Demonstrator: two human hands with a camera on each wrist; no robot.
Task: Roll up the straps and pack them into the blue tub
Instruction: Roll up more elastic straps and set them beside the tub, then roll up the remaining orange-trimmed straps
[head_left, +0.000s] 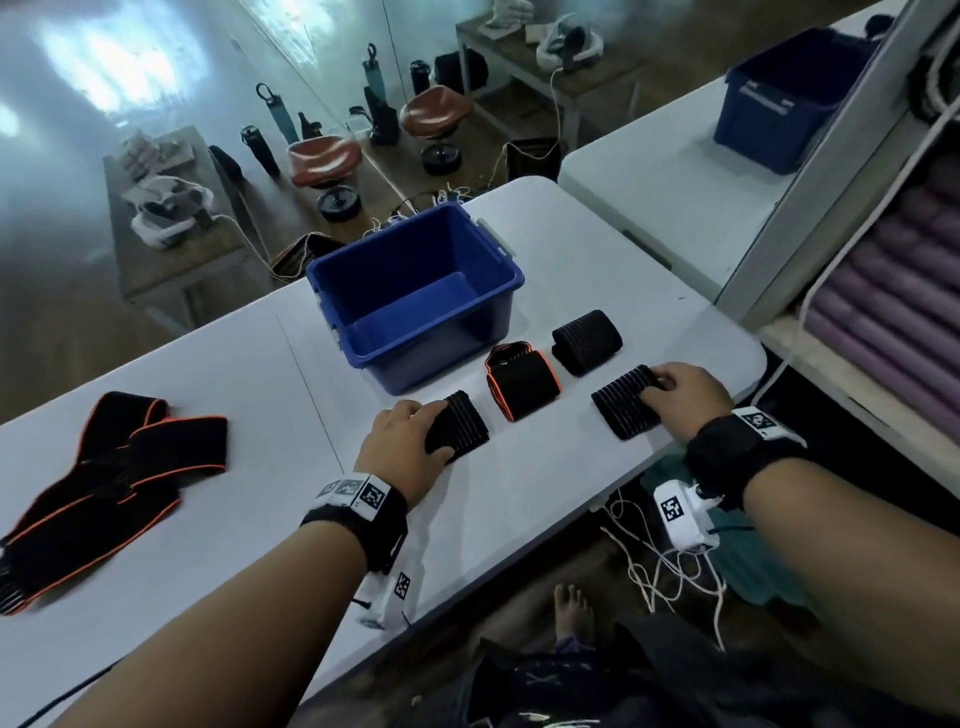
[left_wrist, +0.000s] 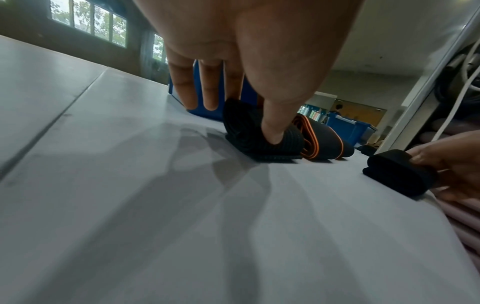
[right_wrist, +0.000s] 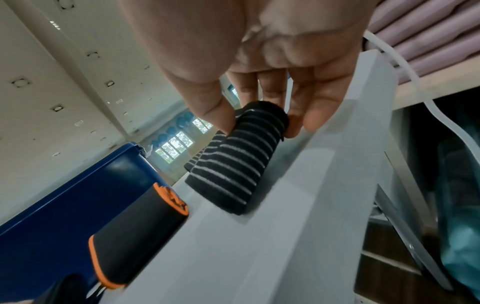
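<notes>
The empty blue tub (head_left: 498, 260) stands on the white table (head_left: 260, 519). In front of it lie several rolled straps. My left hand (head_left: 410, 441) grips a black ribbed roll (head_left: 462, 423) (left_wrist: 249, 131) between thumb and fingers. My right hand (head_left: 680, 397) grips another black ribbed roll (head_left: 621, 408) (right_wrist: 233, 164) near the table's right edge. Between them sits an orange-trimmed roll (head_left: 522, 384) (right_wrist: 137, 236), and a further black roll (head_left: 587, 340) lies behind it. Unrolled orange-trimmed straps (head_left: 104, 483) lie at the far left.
A mirror at the right reflects the table and tub (head_left: 784, 104). Shelves with purple rolled mats (head_left: 893, 291) stand to the right. Stools, bottles and a bench occupy the floor beyond the table. Cables (head_left: 660, 561) hang below the table's near edge.
</notes>
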